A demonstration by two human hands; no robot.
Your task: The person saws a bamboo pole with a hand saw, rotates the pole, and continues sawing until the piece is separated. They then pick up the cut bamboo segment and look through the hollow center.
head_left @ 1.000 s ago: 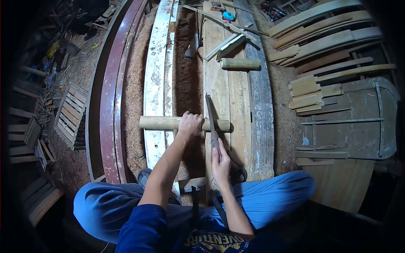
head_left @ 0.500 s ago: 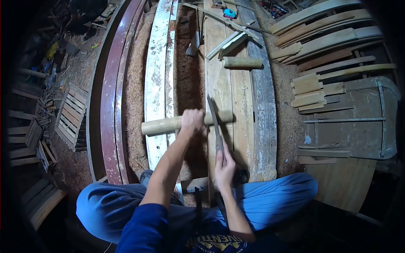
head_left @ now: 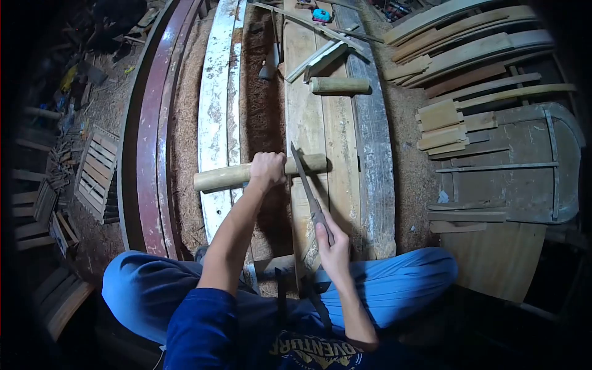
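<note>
A pale length of bamboo pole (head_left: pixel 225 177) lies crosswise over the gap between two long timbers. My left hand (head_left: pixel 268 168) is closed over the top of it, toward its right end. Just right of that hand, the narrow dark blade of a handsaw (head_left: pixel 304 177) crosses the bamboo, its tip pointing away from me. My right hand (head_left: pixel 333 246) grips the saw's handle, close above the plank and nearer my body. Farther up the plank rests a shorter bamboo piece (head_left: pixel 342 85).
A white-flecked timber (head_left: pixel 216 105) and a reddish beam (head_left: pixel 148 135) run along the left. Angled offcuts (head_left: pixel 327 58) and a small turquoise object (head_left: pixel 320 15) lie on the wooden plank (head_left: pixel 305 111). Stacked boards (head_left: pixel 462 55) fill the right side. Sawdust covers the floor.
The whole view has shifted, so the bench things appear farther left. My right hand has drawn the saw slightly back toward my body and its angle has turned a little. My left hand keeps its hold.
</note>
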